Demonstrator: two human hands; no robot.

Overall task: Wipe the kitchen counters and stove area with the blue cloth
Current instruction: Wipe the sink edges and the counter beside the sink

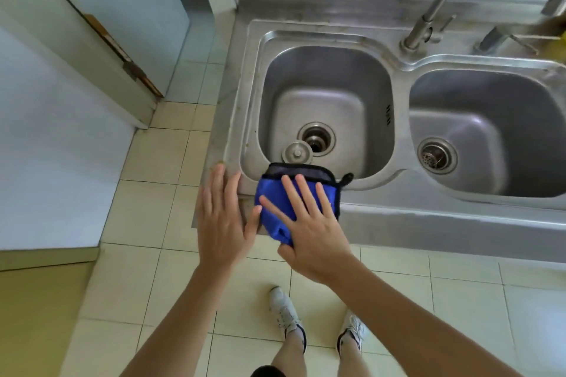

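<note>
Steel table (428,217), kitchen setting: double sink unit set into it, pale tiled floor (147,211) below, white tiled wall behind, a tall tap (435,6) at the back between the basins.

Item: blue cloth (275,202), dark-edged, folded into a pad. Location: front rim of the table at its left corner, just in front of the left basin (324,101); the far edge reaches the basin lip, the near edge hangs slightly over the table front. Long axis runs roughly front to back.

Right hand (309,223): flat on top of the cloth, fingers spread and pointing away from the body, pressing rather than pinching. This is the nearer, working grip.

Left hand (223,217): open, fingers extended, just left of the cloth at the table's corner; thumb tip close to the cloth edge, contact uncertain. Holds nothing.

Relation governing the coming move: unwiped rim stretches to the right of the cloth, along the front of both basins, so a rightward sweep under the right palm seems likely.

Containers: left basin, dry-looking, holds a loose round drain plug (297,152) lying beside the open drain. Right basin (496,131), holds only its fitted strainer (436,155). Stove not in view.
</note>
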